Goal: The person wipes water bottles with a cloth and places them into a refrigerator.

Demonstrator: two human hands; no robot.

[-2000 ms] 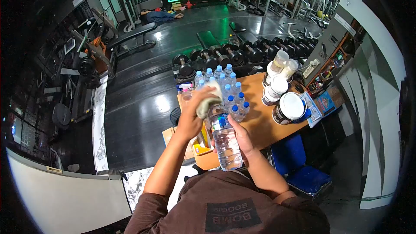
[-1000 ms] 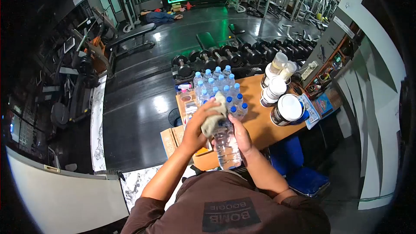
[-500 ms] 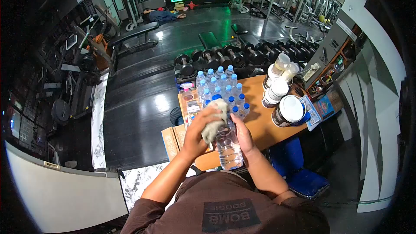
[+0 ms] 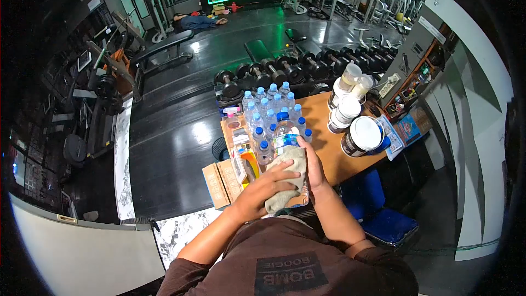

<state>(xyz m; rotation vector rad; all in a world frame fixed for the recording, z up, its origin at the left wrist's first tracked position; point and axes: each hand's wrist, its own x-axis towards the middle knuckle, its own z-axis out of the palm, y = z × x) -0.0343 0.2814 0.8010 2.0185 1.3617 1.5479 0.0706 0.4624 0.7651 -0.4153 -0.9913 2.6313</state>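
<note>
A large clear water bottle [image 4: 284, 132] with a dark blue cap stands out in front of my chest, its cap pointing away from me. My right hand [image 4: 313, 169] grips it along the right side. In my left hand [image 4: 269, 185] is a beige cloth [image 4: 292, 171], pressed over the bottle's lower part, which it hides. Just beyond, several smaller blue-capped water bottles [image 4: 264, 151] stand packed together on the wooden table [image 4: 324, 156].
White-lidded tubs [image 4: 366, 135] stand on the table's right side. Cardboard boxes [image 4: 220, 183] are at its left front corner, a blue chair [image 4: 386, 225] at lower right. Behind the table runs a rack of dumbbells [image 4: 296, 71]. Farther back, a person [image 4: 200, 22] lies on the floor.
The cloth in my left hand has moved from the bottle's upper part down to its lower part, uncovering the cap and label. The bottle sits farther from me. The view has shifted slightly.
</note>
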